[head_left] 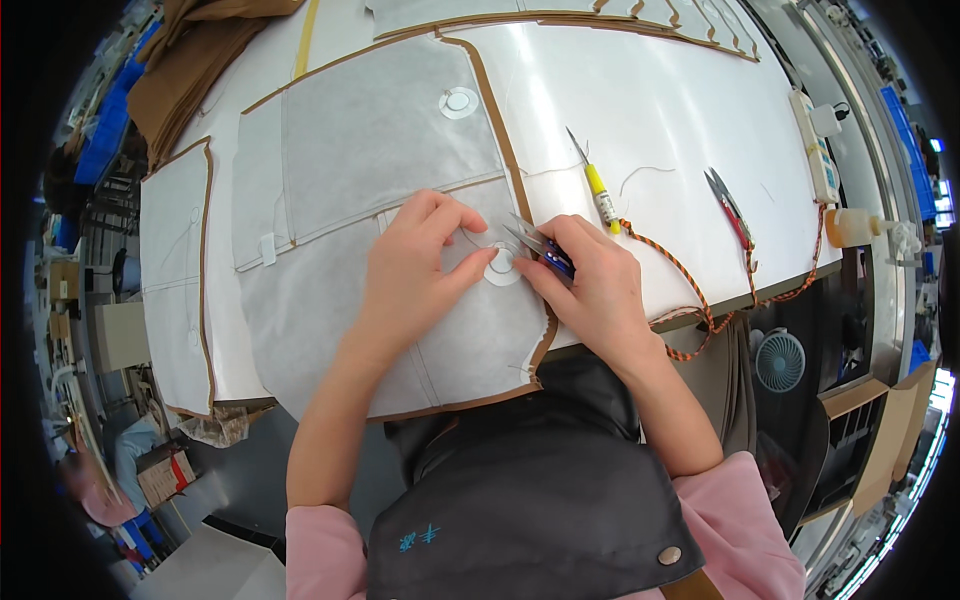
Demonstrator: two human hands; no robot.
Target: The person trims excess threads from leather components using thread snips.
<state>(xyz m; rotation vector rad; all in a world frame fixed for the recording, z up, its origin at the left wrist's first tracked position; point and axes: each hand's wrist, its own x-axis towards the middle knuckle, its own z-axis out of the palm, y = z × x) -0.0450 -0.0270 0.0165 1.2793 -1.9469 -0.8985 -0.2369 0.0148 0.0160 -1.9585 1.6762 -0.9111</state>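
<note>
A grey sewn panel with brown edging (330, 320) lies in front of me on the white table. My left hand (415, 260) rests on it with thumb and index finger curved apart. The thumb tip touches a white ring-shaped patch (502, 278) near the panel's right edge. In my right hand (595, 280) is a pair of blue-handled thread snips (557, 258), its blades pointing up and left just above that patch. A second round white patch (458, 103) sits higher on the panel.
A yellow pen-like tool with a metal point (600, 195) and red-handled scissors (730, 210) lie to the right, near an orange-black cord (675, 262). Farther right are a power strip (818, 150) and a bottle (850, 228). Brown pieces (190, 85) and another grey panel (175, 260) lie left.
</note>
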